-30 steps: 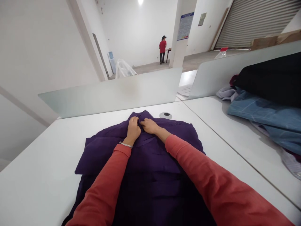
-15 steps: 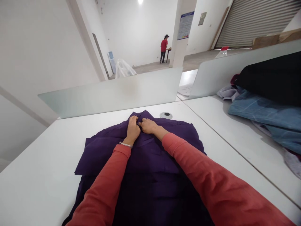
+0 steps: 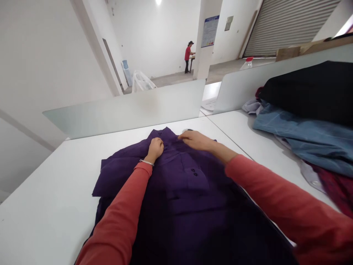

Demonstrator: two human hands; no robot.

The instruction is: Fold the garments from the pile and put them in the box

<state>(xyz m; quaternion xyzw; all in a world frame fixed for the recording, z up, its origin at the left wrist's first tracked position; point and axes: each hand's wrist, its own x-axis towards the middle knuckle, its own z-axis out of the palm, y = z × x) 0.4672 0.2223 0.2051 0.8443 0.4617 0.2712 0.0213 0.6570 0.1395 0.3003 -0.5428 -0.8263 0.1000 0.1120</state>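
Fixing the collar point(image 3: 170, 136) of a purple shirt point(image 3: 176, 167), by the look of it.
Spread on the white table point(image 3: 49, 180), with the collar at the far end. Holding the cloth just under the collar with the curled-up left hand point(image 3: 156, 148). Reaching to the collar's right side with the right hand point(image 3: 194, 140) (maybe pinching, maybe only touching; cannot tell). Next, probably calling for a soft tug to even both tips, without messing up the cuff point(image 3: 200, 179) on top.

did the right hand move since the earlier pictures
Yes: the right hand has moved rightward, from left of the round desk grommet to partly hiding it.
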